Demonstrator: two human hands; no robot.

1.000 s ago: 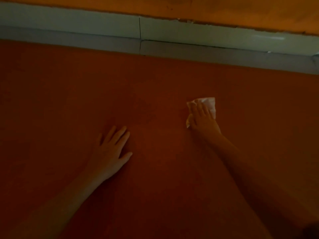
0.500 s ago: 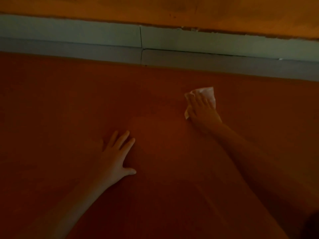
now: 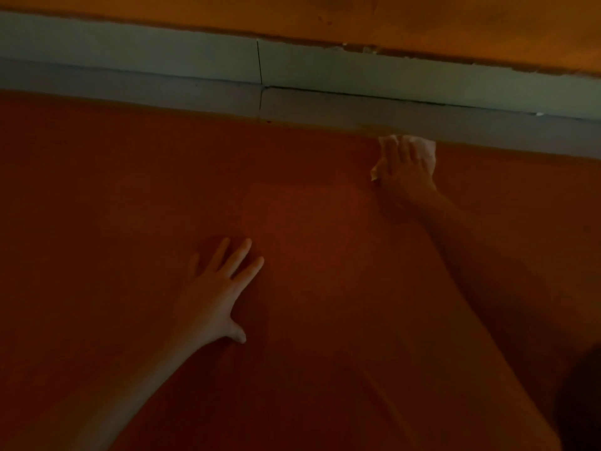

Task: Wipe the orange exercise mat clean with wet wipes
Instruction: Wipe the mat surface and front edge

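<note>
Dim room, orange cast. The orange mat (image 3: 130,222) runs up to a grey skirting strip (image 3: 162,60) under the wall. The wet wipe (image 3: 426,149) sits at the mat's far edge. Risk: it overruns onto the strip, or bunches under weak fingertip pressure. Right hand (image 3: 405,170): arm reaching forward, fingers straight, pressing the wipe flat, not pinching. Left hand (image 3: 218,294): splayed flat on the mat, holding nothing.

Bare forearms (image 3: 130,385) run to the left hand (image 3: 221,288) and right hand (image 3: 406,172).
</note>
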